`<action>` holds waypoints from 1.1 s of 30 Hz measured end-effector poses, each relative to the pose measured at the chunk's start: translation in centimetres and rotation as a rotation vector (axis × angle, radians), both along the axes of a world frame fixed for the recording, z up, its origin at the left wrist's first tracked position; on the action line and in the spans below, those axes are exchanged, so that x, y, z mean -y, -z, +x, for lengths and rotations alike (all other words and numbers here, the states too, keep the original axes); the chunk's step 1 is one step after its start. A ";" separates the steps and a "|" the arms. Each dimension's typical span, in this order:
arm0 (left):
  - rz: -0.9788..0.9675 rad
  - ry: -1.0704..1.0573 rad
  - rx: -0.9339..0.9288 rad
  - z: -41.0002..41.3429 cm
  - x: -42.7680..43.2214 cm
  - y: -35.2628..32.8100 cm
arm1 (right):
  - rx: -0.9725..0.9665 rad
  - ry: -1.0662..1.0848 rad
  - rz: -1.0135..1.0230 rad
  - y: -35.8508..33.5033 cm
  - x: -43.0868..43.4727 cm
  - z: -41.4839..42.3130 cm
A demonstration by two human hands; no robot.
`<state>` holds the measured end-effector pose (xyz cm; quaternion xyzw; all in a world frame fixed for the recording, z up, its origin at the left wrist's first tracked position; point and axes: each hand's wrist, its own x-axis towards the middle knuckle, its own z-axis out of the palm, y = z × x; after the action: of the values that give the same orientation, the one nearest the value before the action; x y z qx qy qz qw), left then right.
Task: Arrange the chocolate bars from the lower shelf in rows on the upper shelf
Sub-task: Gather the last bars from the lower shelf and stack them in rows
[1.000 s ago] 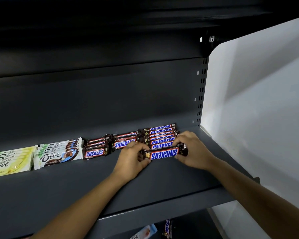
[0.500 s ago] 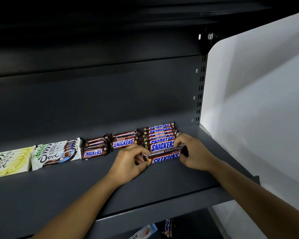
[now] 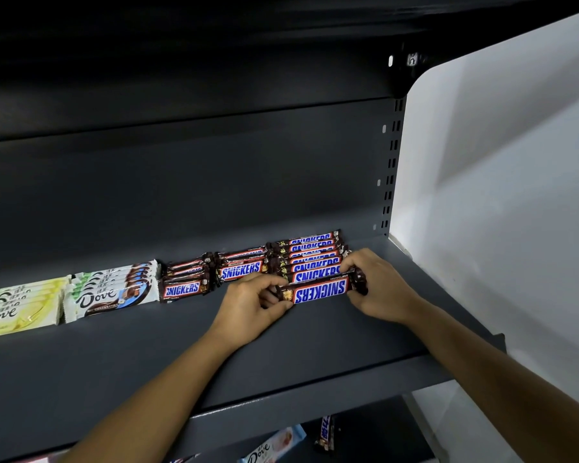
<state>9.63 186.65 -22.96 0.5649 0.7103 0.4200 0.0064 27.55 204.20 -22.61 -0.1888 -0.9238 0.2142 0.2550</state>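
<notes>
The left grip (image 3: pixel 253 304) pinches the left end of a Snickers bar (image 3: pixel 320 291) and the right grip (image 3: pixel 380 289) pinches its right end, so the bar spans between them, label upside down. The bar is down at the upper shelf (image 3: pixel 131 369), just in front of the rightmost Snickers row (image 3: pixel 310 259).

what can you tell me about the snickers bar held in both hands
The Snickers bar is a long bar in a glossy brown wrapper, its blue-and-white logo reading upside down. It sits crosswise at the front of the rightmost Snickers row on the upper shelf. The left hand pinches its left end, the right hand its crimped right end.
</notes>
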 end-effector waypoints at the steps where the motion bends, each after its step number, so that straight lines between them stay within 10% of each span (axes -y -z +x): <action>1: -0.006 0.002 0.001 0.0 0.0 0.0 | 0.002 -0.001 -0.002 0.0 0.0 0.0; 18: 0.042 0.064 -0.031 3.7 -1.5 -4.0 | -0.432 -0.208 -0.580 -5.4 2.9 -0.9; 28: 0.177 0.033 1.145 4.5 -0.8 -3.4 | 0.103 -0.071 -0.371 -2.2 2.4 -0.4; 30: 0.164 0.003 1.135 4.0 -0.5 -2.5 | 0.093 -0.058 -0.370 -1.8 2.2 -0.2; 33: -0.013 -0.110 0.590 2.2 0.1 -1.7 | 0.114 -0.024 -0.322 -1.8 1.5 0.1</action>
<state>11.79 186.53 -21.26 0.3790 0.7099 0.5612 0.1935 27.66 202.72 -20.82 -0.2278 -0.8928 0.3514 0.1661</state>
